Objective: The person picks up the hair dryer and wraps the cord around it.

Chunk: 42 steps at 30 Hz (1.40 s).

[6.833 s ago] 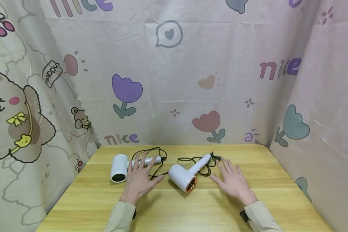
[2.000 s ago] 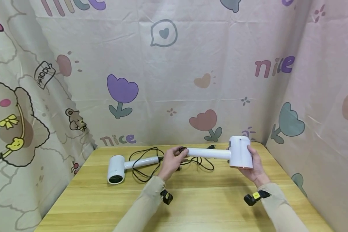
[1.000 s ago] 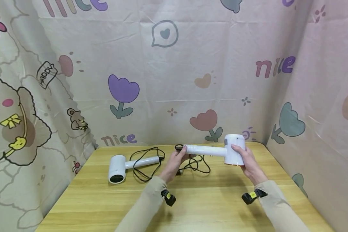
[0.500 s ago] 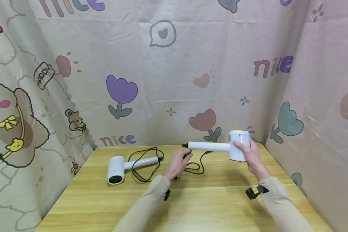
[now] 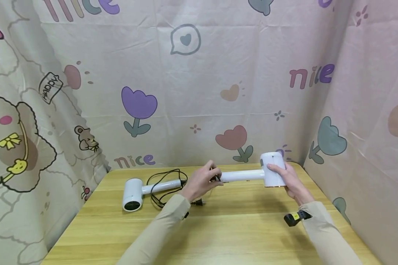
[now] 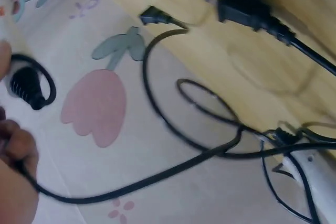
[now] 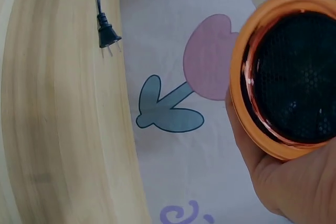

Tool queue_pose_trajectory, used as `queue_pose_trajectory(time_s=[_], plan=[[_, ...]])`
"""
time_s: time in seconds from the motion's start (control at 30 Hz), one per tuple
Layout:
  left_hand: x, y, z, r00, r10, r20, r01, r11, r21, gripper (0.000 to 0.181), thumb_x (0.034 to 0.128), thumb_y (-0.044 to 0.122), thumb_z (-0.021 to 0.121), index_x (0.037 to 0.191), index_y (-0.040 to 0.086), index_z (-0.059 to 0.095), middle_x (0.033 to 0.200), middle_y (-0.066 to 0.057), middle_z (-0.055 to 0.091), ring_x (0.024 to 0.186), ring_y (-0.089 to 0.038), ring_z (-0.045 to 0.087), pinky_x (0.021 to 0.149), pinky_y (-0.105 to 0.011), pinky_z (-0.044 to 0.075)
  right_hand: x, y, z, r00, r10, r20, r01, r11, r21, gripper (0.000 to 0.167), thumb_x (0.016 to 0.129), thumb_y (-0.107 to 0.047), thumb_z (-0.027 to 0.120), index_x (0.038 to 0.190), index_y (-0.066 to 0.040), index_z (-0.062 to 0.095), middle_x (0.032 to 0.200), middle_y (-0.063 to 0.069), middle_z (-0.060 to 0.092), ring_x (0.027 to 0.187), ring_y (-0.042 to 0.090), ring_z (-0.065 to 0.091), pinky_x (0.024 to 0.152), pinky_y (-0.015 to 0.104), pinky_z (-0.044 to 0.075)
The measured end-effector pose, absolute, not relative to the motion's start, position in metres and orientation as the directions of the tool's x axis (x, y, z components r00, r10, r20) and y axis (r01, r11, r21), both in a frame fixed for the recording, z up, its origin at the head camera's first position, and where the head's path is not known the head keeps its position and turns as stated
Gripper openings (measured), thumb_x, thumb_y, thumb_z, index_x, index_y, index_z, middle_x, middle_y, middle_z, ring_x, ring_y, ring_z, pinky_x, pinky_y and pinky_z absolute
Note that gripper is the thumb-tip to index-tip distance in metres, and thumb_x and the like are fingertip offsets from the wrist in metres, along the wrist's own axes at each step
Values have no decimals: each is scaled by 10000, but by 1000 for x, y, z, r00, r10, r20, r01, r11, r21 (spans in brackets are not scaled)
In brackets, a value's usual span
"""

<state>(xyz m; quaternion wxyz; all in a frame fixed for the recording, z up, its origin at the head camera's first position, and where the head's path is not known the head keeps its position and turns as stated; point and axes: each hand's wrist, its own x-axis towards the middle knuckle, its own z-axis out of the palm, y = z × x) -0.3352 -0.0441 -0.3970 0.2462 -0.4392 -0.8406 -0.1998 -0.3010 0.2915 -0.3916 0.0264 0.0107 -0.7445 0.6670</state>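
Observation:
In the head view, a white hair dryer (image 5: 273,170) is held above the table with its handle pointing left. My right hand (image 5: 292,183) grips its barrel, thumb across the near side. The right wrist view shows the copper-rimmed round end (image 7: 294,77) close above that hand. At the handle's tip, my left hand (image 5: 202,181) pinches the dryer's black cord (image 6: 131,186). A small loop of cord bends round the ribbed cord sleeve (image 6: 26,85) in the left wrist view, where some fingers are cut off by the frame.
A second white hair dryer (image 5: 132,194) lies at left on the wooden table (image 5: 238,235), its black cord (image 5: 154,198) looped around its handle. One black plug (image 5: 198,202) shows below my left wrist. A patterned cloth (image 5: 185,92) hangs behind the table.
My left hand has gone from supporting the handle to pinching the cord by the handle's tip. Cord that lay behind on the table has been drawn up. The right hand keeps its grip.

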Motion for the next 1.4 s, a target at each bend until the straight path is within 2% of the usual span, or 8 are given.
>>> queue_pose_trajectory(time_s=[0.23,0.6,0.77,0.9,1.07,1.2,1.3,1.4], plan=[[-330,-43,-390,-587,608,535,804,513,300,426,871,386,720,1271,249,669,1040,22,507,730,-65,490,582,-160,426,-304,301,-399,-994,-80,-78,85,-96,-992,457,986,-381,543,1302,-117,345,932,-60,672,837,131,682,743,302,585],[-323,-42,-397,-676,627,386,735,603,309,515,1015,544,383,1497,362,387,998,18,524,687,-106,456,606,-218,405,-301,301,-412,-968,-175,-179,214,-211,-954,465,995,-382,511,1287,-58,350,956,2,669,852,152,675,784,330,583],[-323,-44,-403,-731,504,460,682,562,468,498,1022,507,414,1426,224,478,1089,-11,616,857,-114,590,773,-286,527,-303,296,-413,-961,-209,-183,238,-283,-929,475,1002,-393,495,1309,-78,316,996,15,651,880,160,665,818,344,577],[-324,-45,-407,-693,423,584,716,495,492,424,988,434,536,1292,154,627,1133,-18,676,975,-143,648,843,-300,557,-303,296,-412,-959,-204,-196,256,-330,-909,504,1002,-415,490,1333,-97,282,1023,22,630,908,162,654,845,350,571],[-322,-45,-410,-711,425,560,702,482,525,457,985,422,552,1375,184,576,1324,-44,637,1169,-182,624,1000,-352,510,-302,294,-410,-965,-186,-187,241,-330,-913,476,1004,-405,490,1324,-115,289,1025,12,624,908,151,652,847,345,571],[-323,-44,-410,-801,431,416,578,377,724,507,960,449,590,1412,224,535,1179,-94,688,954,-220,679,771,-343,579,-300,290,-406,-976,-149,-157,197,-312,-929,442,997,-390,515,1295,-123,328,1006,-13,639,899,135,657,831,324,573],[-327,-44,-411,-840,443,312,442,227,868,488,948,393,635,1396,218,552,1046,-92,677,800,-238,673,596,-269,527,-298,289,-405,-983,-125,-131,162,-287,-944,428,996,-375,525,1286,-114,349,988,-27,655,891,129,666,816,315,576],[-330,-43,-412,-845,468,258,345,109,932,485,933,311,674,1382,163,564,1087,-115,673,843,-258,696,641,-259,520,-295,288,-404,-986,-108,-125,151,-277,-949,420,994,-365,531,1279,-112,354,975,-31,660,884,130,670,808,311,578]])
